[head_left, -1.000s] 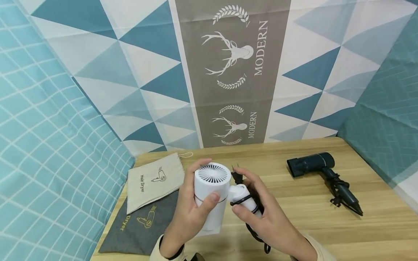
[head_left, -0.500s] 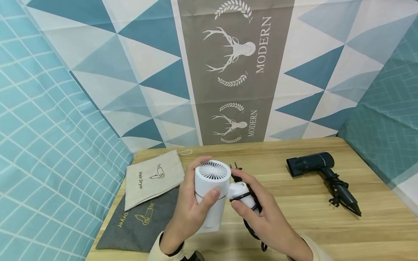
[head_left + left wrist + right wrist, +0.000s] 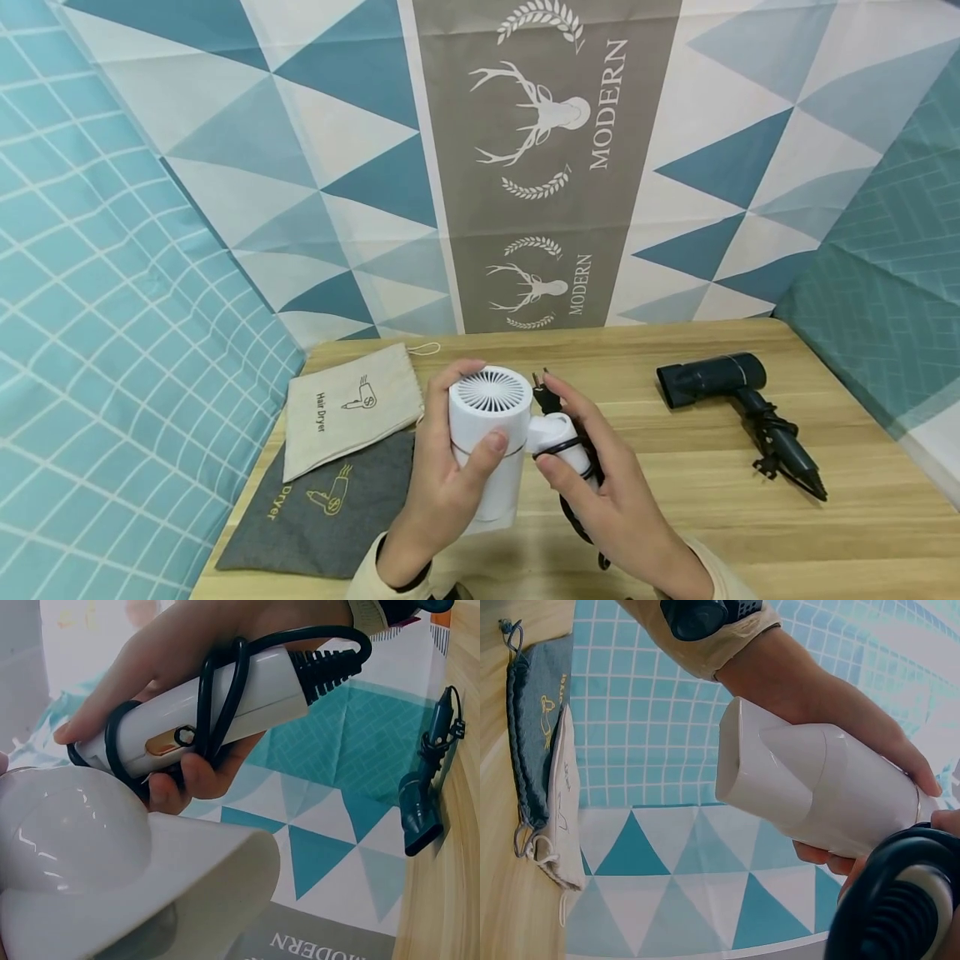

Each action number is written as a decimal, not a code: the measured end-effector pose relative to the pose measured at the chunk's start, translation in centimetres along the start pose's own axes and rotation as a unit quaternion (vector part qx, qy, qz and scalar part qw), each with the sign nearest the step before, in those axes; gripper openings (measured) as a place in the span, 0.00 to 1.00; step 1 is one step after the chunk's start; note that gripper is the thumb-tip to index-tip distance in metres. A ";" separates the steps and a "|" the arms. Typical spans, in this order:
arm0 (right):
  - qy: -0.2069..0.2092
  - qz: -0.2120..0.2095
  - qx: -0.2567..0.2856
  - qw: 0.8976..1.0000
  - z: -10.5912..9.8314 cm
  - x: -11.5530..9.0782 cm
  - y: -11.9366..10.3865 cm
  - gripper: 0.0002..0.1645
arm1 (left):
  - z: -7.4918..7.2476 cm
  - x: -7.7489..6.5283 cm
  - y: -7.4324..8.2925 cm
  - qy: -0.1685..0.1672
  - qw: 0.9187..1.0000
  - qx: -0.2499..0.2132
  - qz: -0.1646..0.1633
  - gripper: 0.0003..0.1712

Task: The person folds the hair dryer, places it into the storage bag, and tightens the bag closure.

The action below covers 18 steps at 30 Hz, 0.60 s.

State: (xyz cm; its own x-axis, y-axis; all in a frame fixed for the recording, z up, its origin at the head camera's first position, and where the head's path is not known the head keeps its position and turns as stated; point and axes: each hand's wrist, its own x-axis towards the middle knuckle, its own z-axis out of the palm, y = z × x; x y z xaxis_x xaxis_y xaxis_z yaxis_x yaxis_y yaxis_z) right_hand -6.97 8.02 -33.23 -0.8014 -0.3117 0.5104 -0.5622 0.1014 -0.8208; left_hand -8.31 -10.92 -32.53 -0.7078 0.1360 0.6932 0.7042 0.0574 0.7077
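Both hands hold a white hair dryer (image 3: 487, 479) above the table's front part. My left hand (image 3: 446, 479) wraps round its barrel, thumb across the near side and fingers over the far side, beside the round slotted vent. With my right hand (image 3: 618, 500) I grip the handle (image 3: 247, 697), which has a black cord (image 3: 204, 697) wound round it; the thumb lies along the handle. The plug (image 3: 546, 393) sticks out past the right fingertips. In the right wrist view the white nozzle (image 3: 731, 754) points away from the left hand.
A black hair dryer (image 3: 708, 379) with its cord wrapped round the handle lies at the table's right. On the left, a beige drawstring pouch (image 3: 341, 433) overlaps a dark grey pouch (image 3: 307, 542); both bear hair dryer drawings. Patterned cloth walls enclose the wooden table (image 3: 750, 550).
Both hands keep their grip on the white hair dryer, which shifts only slightly. The plug by the right fingers has turned a little. The head view has moved slightly.
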 end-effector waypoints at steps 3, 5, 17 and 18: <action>0.007 0.000 0.004 1.000 0.0 0.0 0.0 0.42 | 0.2 0.0 0.1 0.007 1.000 -0.003 -0.003 0.32; 0.014 0.003 0.006 1.000 0.1 -0.1 0.0 0.42 | 0.2 0.0 0.1 0.010 1.000 -0.008 -0.006 0.31; 0.052 -0.003 -0.004 0.999 0.5 -0.3 0.0 0.43 | 0.7 -0.2 0.1 0.022 0.999 -0.023 0.002 0.30; 0.055 -0.002 -0.004 0.998 0.5 -0.3 -0.1 0.43 | 0.7 -0.2 0.0 0.023 0.999 -0.023 0.004 0.30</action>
State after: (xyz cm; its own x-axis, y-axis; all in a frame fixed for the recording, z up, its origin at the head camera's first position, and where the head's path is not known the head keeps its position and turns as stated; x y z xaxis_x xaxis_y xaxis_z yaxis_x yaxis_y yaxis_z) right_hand -6.61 7.61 -33.47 -0.8160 -0.2066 0.5399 -0.5675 0.1084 -0.8162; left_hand -8.09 -10.29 -32.74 -0.7052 0.0904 0.7032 0.7068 0.0110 0.7074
